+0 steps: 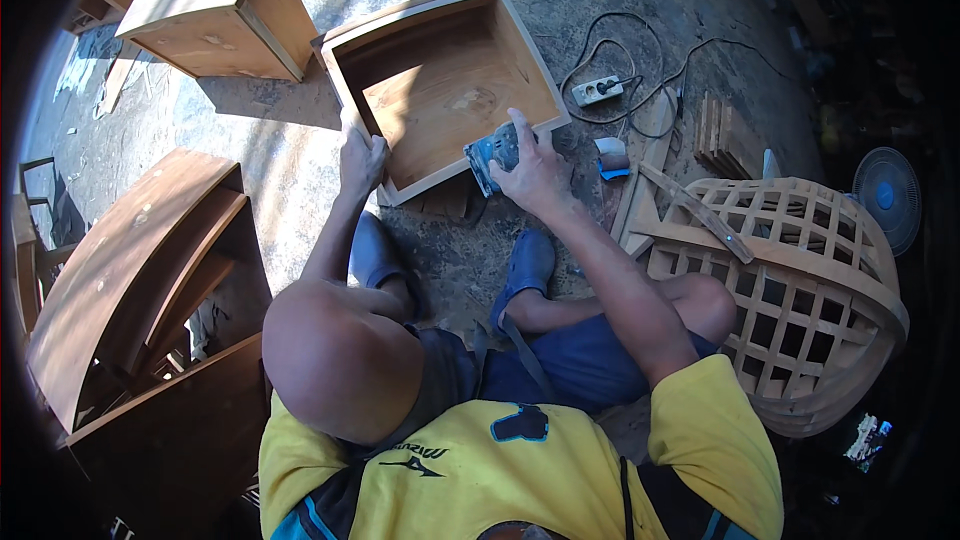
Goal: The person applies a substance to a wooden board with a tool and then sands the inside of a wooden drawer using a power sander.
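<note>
In front of me a wooden drawer [440, 180] rests with its open side up, its pale rim toward me. My left hand [362, 152] grips the drawer's left wall, fingers closed round the edge. My right hand [535, 168] is wrapped over a blue-grey electric sander [492, 155]. The sander lies against the near right part of the drawer's rim. Sunlight falls across part of the drawer's inside; its left inner side is in shadow. What supports the drawer from below is mostly hidden.
A power strip [597, 91] with a looped black cable lies right of the drawer. A lattice wooden frame [790, 290] and a fan [886, 202] stand at the right. A curved wooden cabinet piece [130, 270] is on the left, another wooden box [215, 25] at far left.
</note>
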Motion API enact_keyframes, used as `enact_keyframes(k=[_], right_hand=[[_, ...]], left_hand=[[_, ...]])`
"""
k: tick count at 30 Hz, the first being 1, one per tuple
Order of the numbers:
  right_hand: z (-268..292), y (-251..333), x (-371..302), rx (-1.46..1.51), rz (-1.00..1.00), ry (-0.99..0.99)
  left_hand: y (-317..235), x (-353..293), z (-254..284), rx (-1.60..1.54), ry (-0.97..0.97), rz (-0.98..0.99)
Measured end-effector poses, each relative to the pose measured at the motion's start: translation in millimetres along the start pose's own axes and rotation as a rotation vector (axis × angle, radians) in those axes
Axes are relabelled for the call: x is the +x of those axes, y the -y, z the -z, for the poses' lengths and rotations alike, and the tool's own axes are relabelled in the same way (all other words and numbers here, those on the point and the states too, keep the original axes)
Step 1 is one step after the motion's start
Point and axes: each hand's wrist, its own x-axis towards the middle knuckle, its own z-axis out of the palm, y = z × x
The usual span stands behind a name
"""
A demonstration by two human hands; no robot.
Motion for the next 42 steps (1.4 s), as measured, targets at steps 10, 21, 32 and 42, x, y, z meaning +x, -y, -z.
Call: enact_keyframes(k=[10,21,32,42], right_hand=[[20,32,61,-0.143,0.086,0.249],[41,-104,4,0.128,-0.055,-0.051],[53,-117,-68,0.077,-0.206,-0.126],[66,-43,-61,0.095,0.077,-0.145]], left_hand=[[1,1,4,-0.194,-0.179,-0.293],[-17,33,88,0.599,0.469,-1.052],[-17,-3,66,0.647,0.428,-1.145],[-17,-40,27,0.336,0.15,-0.863]])
